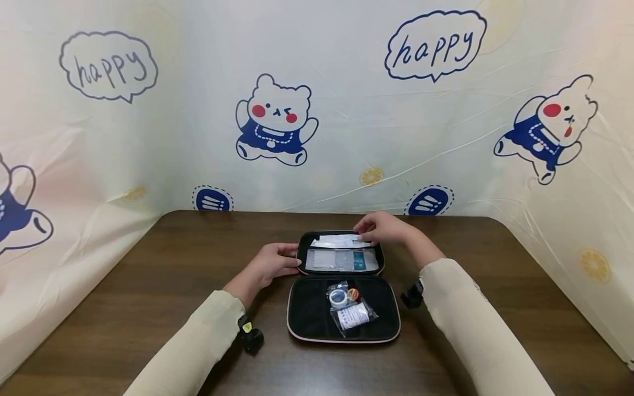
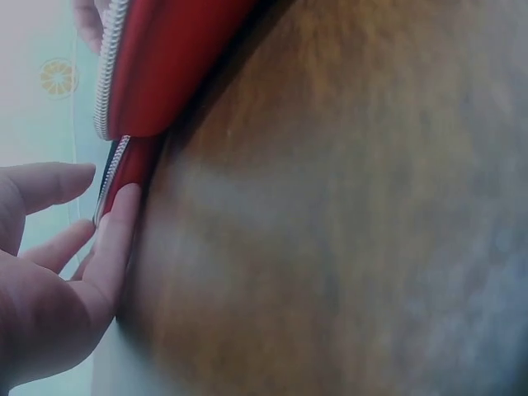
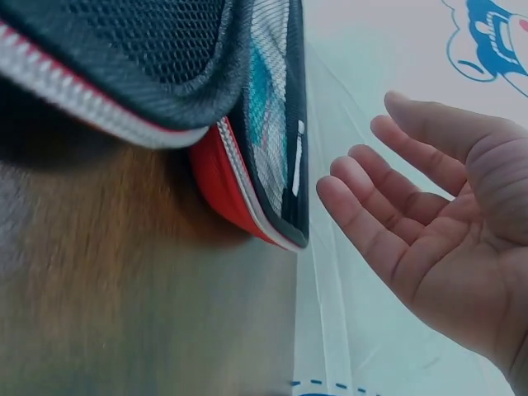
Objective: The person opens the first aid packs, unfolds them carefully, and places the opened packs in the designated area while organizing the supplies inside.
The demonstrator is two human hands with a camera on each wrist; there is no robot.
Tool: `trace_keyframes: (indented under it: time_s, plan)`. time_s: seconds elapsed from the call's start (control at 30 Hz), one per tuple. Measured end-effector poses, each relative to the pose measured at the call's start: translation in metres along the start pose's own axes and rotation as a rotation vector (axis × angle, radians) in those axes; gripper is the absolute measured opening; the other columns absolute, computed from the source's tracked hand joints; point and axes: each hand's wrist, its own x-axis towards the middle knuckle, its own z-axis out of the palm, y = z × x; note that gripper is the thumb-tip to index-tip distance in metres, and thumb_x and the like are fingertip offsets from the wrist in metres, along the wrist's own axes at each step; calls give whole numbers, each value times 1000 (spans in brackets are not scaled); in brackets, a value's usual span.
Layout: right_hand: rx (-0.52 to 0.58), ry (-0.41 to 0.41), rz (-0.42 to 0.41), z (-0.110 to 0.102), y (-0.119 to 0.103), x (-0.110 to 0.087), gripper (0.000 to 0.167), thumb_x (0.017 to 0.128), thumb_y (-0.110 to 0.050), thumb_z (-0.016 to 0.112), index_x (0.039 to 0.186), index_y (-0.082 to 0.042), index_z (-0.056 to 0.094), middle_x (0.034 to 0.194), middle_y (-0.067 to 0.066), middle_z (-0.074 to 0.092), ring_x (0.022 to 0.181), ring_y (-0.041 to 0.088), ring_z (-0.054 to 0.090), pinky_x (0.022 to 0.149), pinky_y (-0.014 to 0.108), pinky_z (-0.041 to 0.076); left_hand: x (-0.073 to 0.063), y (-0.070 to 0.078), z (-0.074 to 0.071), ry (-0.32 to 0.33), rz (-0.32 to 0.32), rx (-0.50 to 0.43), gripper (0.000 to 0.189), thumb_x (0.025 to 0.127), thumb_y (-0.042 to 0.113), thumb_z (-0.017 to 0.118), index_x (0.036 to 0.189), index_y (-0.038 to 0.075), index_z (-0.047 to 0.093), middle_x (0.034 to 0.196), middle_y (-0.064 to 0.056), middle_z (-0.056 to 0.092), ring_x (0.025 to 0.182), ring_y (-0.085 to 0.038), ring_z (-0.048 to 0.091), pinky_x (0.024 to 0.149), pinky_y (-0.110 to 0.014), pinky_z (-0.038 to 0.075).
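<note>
A zippered case (image 1: 307, 316), red outside and black inside, lies unfolded on the table. My left hand (image 1: 269, 261) rests against the left side of its far half. In the left wrist view, straight fingers (image 2: 122, 239) touch the red wall while the thumb stays apart. My right hand (image 1: 383, 226) is over the far right corner, near white flat packets (image 1: 339, 240). The right wrist view shows that hand loosely bent, holding nothing, beside the case. White and teal packages (image 1: 327, 259) sit behind mesh in the far half. Bagged tape-like rolls (image 1: 339, 298) and a printed white packet (image 1: 353, 316) lie on the near half.
The brown wooden table (image 1: 198, 330) has rounded far corners. Behind it and along both sides hangs a pale curtain (image 1: 346, 126) printed with cartoon bears. Black wrist devices (image 1: 252, 338) hang below both cream sleeves (image 1: 193, 341).
</note>
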Motion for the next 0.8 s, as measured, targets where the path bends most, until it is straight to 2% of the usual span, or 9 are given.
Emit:
trace_keyframes:
  time_s: [0.17,0.33,0.6,0.8]
  plan:
    - [57,35,8,-4,4,-13,33,94,-15,66,123,0,63,116,12,64,96,27,62,83,39,57,-4,3,-4,-19,-19,19,50,88,-9,65,136,-1,52,130,-22,53,99,-25,63,87,-39,55]
    - [82,70,-1,-4,7,-27,33,93,-16,67,122,-1,64,116,12,65,99,31,62,82,41,57,-10,8,-12,-74,-2,44,54,88,-8,64,140,-5,46,135,-26,48,106,-28,59,90,-43,54]
    - [146,139,11,-4,12,-47,34,92,-16,69,120,2,64,111,12,66,92,26,63,83,45,56,-20,17,-22,-136,-2,107,58,90,-3,65,143,0,44,140,-25,43,116,-33,53,92,-43,52]
    - [186,185,29,-2,19,-64,34,91,-16,70,119,2,64,112,14,64,94,25,62,83,46,56,-27,19,-29,-172,43,183,61,89,0,68,145,1,44,140,-27,43,110,-30,58,89,-42,54]
